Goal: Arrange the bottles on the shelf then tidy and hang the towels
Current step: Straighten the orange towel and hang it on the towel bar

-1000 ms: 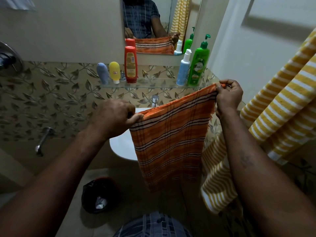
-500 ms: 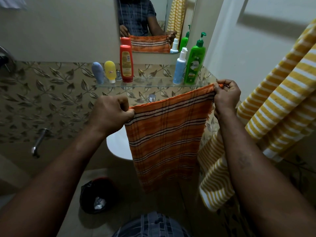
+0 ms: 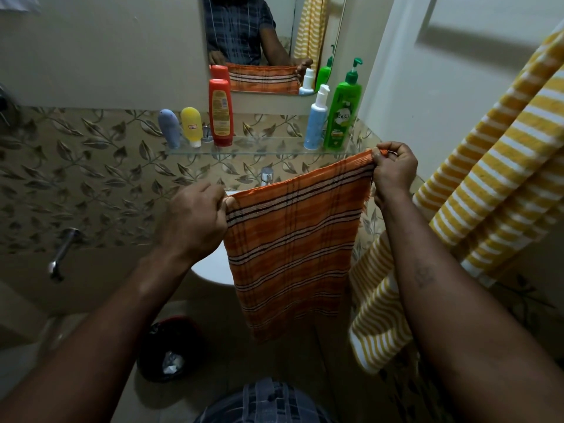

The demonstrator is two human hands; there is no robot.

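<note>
An orange striped towel point(image 3: 293, 251) hangs stretched between my hands in front of the basin. My left hand point(image 3: 195, 221) pinches its upper left corner; my right hand point(image 3: 393, 169) pinches the upper right corner, held higher. A yellow and white striped towel point(image 3: 494, 184) hangs at the right, its lower end point(image 3: 375, 325) behind my right forearm. On the glass shelf point(image 3: 268, 146) stand a blue tube point(image 3: 168, 128), a yellow tube point(image 3: 191, 126), a red bottle point(image 3: 220, 112), a light blue pump bottle point(image 3: 316, 123) and a green pump bottle point(image 3: 341, 111).
A mirror point(image 3: 262, 41) above the shelf reflects a person and the towel. A white basin point(image 3: 210, 267) with a tap point(image 3: 266, 175) sits below the shelf. A black bin point(image 3: 171, 349) stands on the floor. A wall tap point(image 3: 62, 251) juts out at left.
The orange towel stays held taut by both hands, nearly unmoved. The view has shifted slightly.
</note>
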